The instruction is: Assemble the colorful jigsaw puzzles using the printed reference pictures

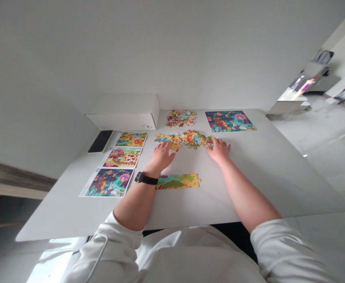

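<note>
Head cam: L hand (160,156) at puzzle pcs (176,144), R hand (220,150) by pc pile (193,138), both w/ fingers (171,158) apart.

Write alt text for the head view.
Left hand and right hand are at loose puzzle pieces on a white table. A joined puzzle strip lies by the left wrist's black watch. Three printed pictures, what looks like a phone and a white box are at the left; another piece pile and a blue picture lie farther back.

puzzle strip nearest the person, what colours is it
The puzzle strip is mostly yellow, green and blue, clearest in head view.
</note>
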